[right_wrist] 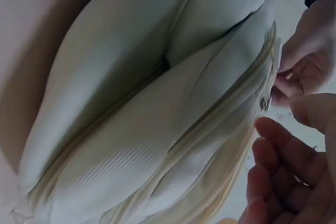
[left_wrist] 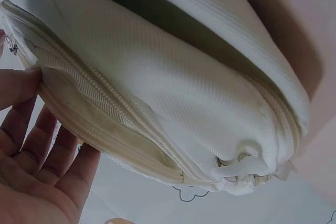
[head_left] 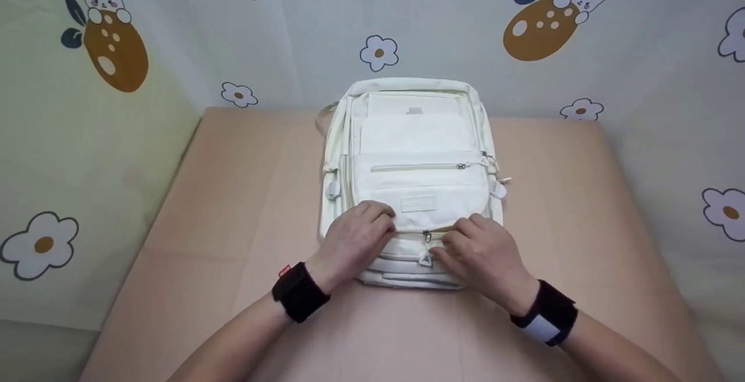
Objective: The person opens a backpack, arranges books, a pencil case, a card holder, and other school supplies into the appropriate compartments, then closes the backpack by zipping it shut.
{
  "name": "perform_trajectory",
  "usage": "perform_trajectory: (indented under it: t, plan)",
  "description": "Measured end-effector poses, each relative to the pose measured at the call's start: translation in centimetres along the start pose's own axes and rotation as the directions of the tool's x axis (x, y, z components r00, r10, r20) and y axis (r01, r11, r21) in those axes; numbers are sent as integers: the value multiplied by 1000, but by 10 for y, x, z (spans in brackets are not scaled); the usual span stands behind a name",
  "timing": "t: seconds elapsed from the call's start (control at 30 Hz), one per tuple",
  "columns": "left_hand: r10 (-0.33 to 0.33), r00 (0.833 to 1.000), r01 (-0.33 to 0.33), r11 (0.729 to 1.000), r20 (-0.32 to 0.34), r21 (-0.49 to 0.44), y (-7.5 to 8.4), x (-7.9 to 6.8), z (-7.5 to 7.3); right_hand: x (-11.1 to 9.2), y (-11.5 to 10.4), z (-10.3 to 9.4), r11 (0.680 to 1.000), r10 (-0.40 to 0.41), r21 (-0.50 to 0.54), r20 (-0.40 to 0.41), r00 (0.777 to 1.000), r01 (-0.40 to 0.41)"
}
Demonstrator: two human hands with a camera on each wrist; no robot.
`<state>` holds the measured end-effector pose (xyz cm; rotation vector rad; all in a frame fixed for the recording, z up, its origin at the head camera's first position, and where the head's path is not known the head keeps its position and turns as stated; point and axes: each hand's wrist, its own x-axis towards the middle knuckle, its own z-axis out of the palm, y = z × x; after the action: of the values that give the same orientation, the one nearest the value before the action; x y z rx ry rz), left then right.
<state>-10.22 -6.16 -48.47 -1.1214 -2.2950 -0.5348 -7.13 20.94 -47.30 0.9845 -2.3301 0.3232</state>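
Observation:
A white backpack (head_left: pixel 419 137) lies on its back, its bottom end toward me. Low on its front, a zippered pocket gapes along its zipper, as the left wrist view shows. My left hand (head_left: pixel 358 239) pinches the edge of that pocket (left_wrist: pixel 94 135), thumb at the zipper tape and fingers over the outer side. My right hand (head_left: pixel 480 251) is at the right part of the same edge, its fingers loosely bent beside the zipper tape in the right wrist view. Between the hands hangs a zipper pull (head_left: pixel 426 258) with a triangular loop.
The backpack lies on a table with a tan cover (head_left: pixel 244 195). Behind and beside it hangs a pale curtain (head_left: pixel 326 32) printed with flowers and rabbits. A second, short zipper (head_left: pixel 416 167) crosses the upper front. Both wrists wear black bands (head_left: pixel 301 292).

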Motion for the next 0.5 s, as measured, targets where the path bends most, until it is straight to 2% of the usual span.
perform_trajectory:
  t: [0.17, 0.27, 0.5]
  plan:
    - [-1, 1000, 1, 1000, 9, -9, 1, 0, 1, 9, -12, 12, 998, 15, -57, -11, 1000, -15]
    - [2, 1000, -2, 1000, 7, -2, 2, 0, 1, 12, -16, 16, 999, 17, -46, -25, 1000, -18]
    - [-17, 999, 16, 1000, 27, 19, 1, -2, -1, 12, -15, 15, 998, 36, -42, 1, 999, -36]
